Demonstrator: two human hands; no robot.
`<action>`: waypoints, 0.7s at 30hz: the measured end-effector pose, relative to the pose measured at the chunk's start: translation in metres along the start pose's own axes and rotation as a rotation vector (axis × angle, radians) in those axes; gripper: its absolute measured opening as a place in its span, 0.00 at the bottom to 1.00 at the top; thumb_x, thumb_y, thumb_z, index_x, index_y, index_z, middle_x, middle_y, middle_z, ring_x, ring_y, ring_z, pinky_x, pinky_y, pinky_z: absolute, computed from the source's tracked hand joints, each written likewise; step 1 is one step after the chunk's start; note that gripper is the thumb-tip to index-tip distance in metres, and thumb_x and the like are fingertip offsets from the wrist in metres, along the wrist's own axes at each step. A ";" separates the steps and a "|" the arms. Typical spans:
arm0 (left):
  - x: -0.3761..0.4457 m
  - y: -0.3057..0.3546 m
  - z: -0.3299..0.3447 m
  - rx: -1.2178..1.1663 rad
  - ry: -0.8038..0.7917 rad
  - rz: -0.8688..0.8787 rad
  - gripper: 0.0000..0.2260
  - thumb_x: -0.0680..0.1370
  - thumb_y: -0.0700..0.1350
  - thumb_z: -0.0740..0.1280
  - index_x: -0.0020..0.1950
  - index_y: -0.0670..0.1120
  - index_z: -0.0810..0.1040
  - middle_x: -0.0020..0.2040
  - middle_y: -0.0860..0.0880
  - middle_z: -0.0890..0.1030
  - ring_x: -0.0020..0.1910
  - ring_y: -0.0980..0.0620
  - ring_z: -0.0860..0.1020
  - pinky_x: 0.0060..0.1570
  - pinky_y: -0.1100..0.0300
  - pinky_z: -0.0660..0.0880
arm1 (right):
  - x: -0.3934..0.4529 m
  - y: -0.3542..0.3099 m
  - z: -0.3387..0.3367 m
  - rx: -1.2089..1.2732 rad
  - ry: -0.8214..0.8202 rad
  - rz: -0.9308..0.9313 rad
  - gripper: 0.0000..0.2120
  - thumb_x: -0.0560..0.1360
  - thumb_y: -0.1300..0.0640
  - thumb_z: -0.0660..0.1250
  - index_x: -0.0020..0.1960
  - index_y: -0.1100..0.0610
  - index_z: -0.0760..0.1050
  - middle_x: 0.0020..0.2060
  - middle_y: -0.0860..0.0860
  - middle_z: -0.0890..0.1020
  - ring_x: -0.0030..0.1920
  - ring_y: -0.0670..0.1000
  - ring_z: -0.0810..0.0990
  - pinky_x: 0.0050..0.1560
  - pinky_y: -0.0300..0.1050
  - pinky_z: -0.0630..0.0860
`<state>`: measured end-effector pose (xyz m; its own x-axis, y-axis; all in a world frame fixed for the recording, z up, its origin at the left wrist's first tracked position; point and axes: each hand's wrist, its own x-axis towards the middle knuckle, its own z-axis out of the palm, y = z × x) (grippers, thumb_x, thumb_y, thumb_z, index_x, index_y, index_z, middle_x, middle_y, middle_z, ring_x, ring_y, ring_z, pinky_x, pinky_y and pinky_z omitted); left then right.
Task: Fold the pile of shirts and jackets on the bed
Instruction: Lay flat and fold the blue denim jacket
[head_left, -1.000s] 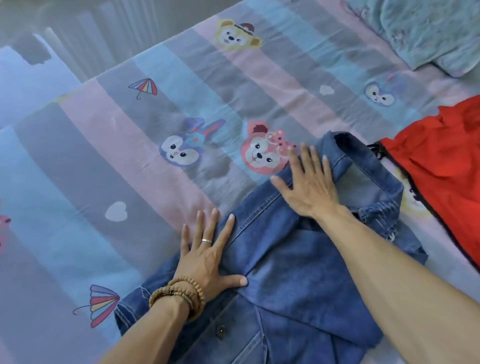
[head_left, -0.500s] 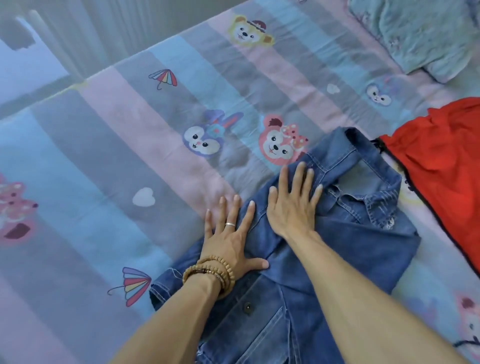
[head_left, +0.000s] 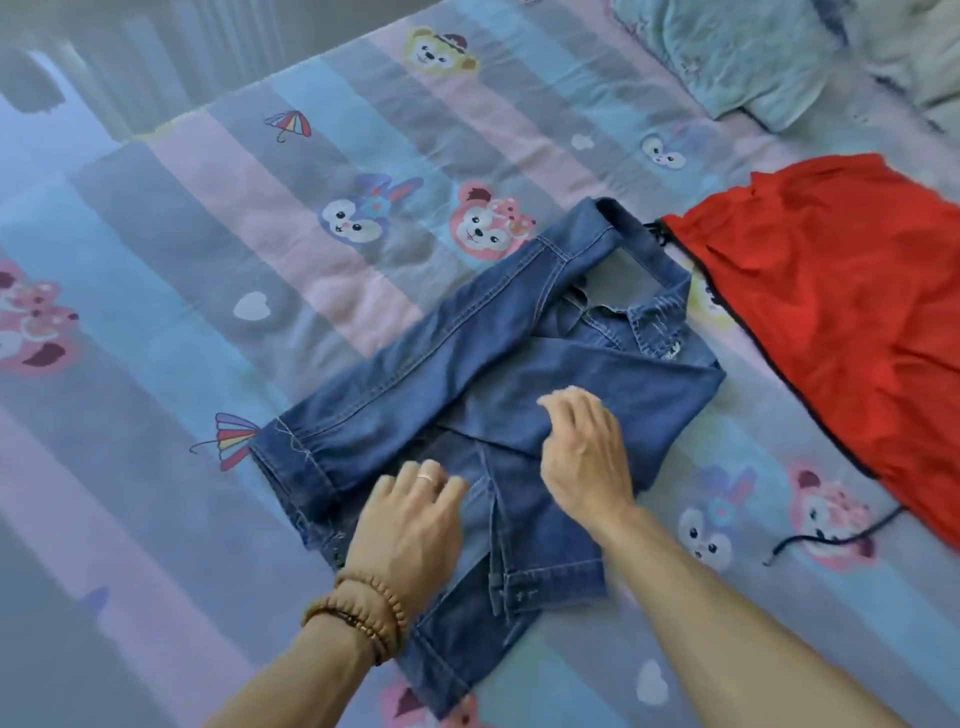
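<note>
A blue denim jacket (head_left: 519, 374) lies partly folded in the middle of the bed (head_left: 156, 338), its collar towards the far right and its hem towards the near edge. One sleeve is laid along the jacket's left side, with the cuff ending beside a printed rainbow umbrella on the striped pastel cartoon bedsheet (head_left: 332, 156); the other side is folded across the chest.

The left hand (head_left: 410, 525) (a ring on one finger, brown wooden bead bracelets (head_left: 363, 613) round the wrist) rests knuckles up on the lower front of the jacket, its fingers bent down to the denim. Whether they pinch the cloth or only press it, I cannot tell. The right hand (head_left: 584, 457) is over the folded-across panel near the jacket's centre, fingers curled downward at the cloth; its grip is likewise unclear, blurred by motion.

Just beside the jacket's collar, towards the right edge of the bed, a bright red garment with dark trim (head_left: 831, 322) is spread flat, a dark cord trailing from it towards the near side. At the far right corner lies a crumpled pale teal cloth (head_left: 737, 52).
</note>
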<state>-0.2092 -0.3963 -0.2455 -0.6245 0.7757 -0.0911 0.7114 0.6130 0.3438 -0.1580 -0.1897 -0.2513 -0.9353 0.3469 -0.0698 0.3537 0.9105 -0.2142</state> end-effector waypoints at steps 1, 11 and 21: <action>-0.001 0.030 0.007 -0.041 -0.134 0.008 0.13 0.72 0.48 0.67 0.54 0.48 0.75 0.47 0.48 0.75 0.46 0.43 0.77 0.43 0.51 0.70 | -0.015 0.038 -0.008 -0.053 0.006 0.025 0.19 0.68 0.63 0.55 0.54 0.59 0.77 0.50 0.55 0.80 0.55 0.61 0.79 0.54 0.51 0.70; 0.001 0.106 0.063 0.161 -0.448 -0.269 0.33 0.77 0.54 0.60 0.77 0.50 0.47 0.64 0.43 0.67 0.59 0.43 0.69 0.58 0.50 0.66 | -0.035 0.139 0.004 -0.342 -0.160 -0.063 0.26 0.59 0.71 0.72 0.56 0.56 0.80 0.55 0.53 0.82 0.63 0.59 0.78 0.67 0.69 0.61; 0.020 0.010 -0.029 -0.086 -0.349 -0.557 0.18 0.72 0.41 0.62 0.61 0.49 0.64 0.51 0.45 0.80 0.51 0.40 0.79 0.44 0.54 0.73 | 0.101 0.059 -0.069 -0.336 -0.312 -0.069 0.10 0.73 0.61 0.58 0.47 0.51 0.75 0.51 0.53 0.81 0.61 0.54 0.74 0.71 0.57 0.53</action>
<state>-0.2239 -0.3795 -0.2172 -0.7400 0.3583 -0.5692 0.2753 0.9335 0.2297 -0.2310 -0.0858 -0.2040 -0.8972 0.2456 -0.3670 0.2264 0.9694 0.0953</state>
